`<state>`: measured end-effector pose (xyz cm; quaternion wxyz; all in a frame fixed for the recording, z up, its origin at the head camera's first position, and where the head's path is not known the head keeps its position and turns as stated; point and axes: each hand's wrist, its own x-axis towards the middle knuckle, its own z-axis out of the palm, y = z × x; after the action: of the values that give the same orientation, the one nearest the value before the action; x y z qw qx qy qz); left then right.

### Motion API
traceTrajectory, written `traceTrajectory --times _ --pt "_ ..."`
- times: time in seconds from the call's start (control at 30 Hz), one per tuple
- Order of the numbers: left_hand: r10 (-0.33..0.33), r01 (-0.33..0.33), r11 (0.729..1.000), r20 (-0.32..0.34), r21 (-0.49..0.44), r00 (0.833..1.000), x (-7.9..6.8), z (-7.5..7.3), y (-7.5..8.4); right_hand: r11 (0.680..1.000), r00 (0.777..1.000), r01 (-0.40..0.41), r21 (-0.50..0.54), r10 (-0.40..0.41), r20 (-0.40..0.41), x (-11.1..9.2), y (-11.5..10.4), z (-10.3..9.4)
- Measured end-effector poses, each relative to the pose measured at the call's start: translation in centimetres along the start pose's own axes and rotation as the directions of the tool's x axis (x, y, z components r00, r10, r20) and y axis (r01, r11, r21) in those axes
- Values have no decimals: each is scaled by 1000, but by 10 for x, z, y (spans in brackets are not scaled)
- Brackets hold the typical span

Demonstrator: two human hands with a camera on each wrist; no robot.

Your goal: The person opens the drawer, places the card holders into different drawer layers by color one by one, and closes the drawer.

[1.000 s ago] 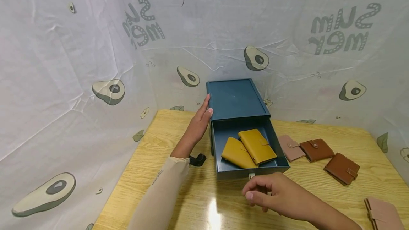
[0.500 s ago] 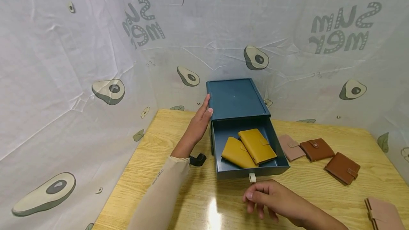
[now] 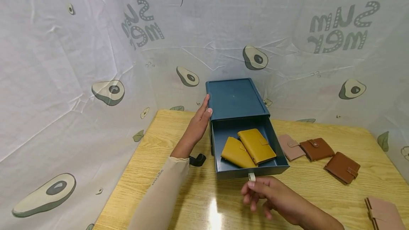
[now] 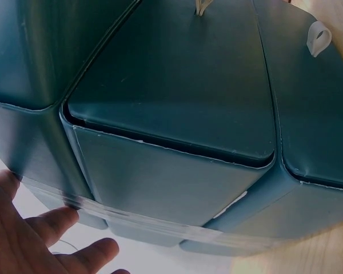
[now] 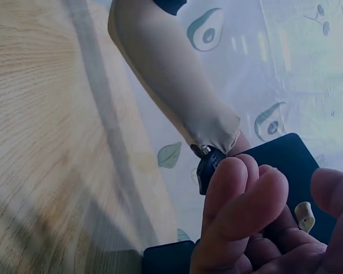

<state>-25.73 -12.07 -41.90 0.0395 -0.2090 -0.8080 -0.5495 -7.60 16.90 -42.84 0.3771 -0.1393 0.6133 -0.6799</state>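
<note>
A blue drawer cabinet (image 3: 236, 97) stands on the table, its top drawer (image 3: 223, 174) pulled out. Two yellow wallets (image 3: 257, 145) lie inside the drawer, one overlapping the other. My left hand (image 3: 197, 123) rests against the cabinet's left side with its fingers extended; the left wrist view shows these fingers (image 4: 51, 225) spread along the side. At the drawer's front hangs a pale loop tab (image 3: 251, 176). My right hand (image 3: 271, 194) is just below it, fingers loosely bent. In the right wrist view the tab (image 5: 304, 217) appears between thumb and fingers, with no grip visible.
Right of the cabinet lie a pink wallet (image 3: 291, 147) and two brown wallets (image 3: 317, 149). Another pink wallet (image 3: 383, 214) lies near the table's right front. A patterned cloth (image 3: 204, 38) hangs behind the table (image 3: 153, 144) and at its sides. Clear tape (image 4: 160, 227) crosses the cabinet's side.
My right hand drew back from the tab, then moved up close to it again, its fingers now less curled. The left hand, drawer and wallets have stayed in place.
</note>
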Motion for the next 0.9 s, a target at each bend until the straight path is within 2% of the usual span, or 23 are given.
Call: traceTrajectory --times 0.2,0.9 --pt "0 0 1000 2 -24 1000 -1 0 1 1000 1000 -13 10 13 -20 0 -2 1" --pt "-28 28 1000 6 -4 1000 -2 -1 4 999 1000 11 48 -10 -19 -3 -8 0"
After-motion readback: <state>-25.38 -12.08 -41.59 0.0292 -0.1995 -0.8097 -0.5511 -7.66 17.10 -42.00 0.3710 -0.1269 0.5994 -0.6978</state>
